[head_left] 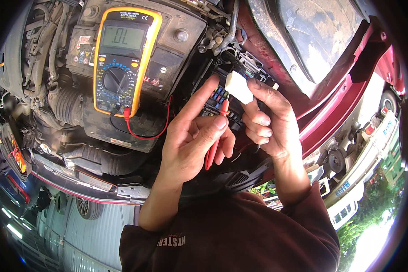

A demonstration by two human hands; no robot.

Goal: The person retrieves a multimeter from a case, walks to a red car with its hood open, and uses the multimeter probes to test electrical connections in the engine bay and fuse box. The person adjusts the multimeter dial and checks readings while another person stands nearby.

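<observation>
My left hand is closed around a red multimeter probe, with its index finger stretched out toward the fuse box. The probe's metal tip points up at a small white, block-like piece; whether they touch I cannot tell. Thumb and fingers of my right hand pinch that white piece, its other fingers curled. Beneath both hands lies an uncovered fuse box with several coloured fuses. A yellow-framed digital multimeter rests on the car battery, its screen lit, a red lead curving from it.
The car battery sits left of the fuse box. A ribbed air hose and pipes fill the bay's left. The red fender edge runs along the right. Another vehicle stands beyond it.
</observation>
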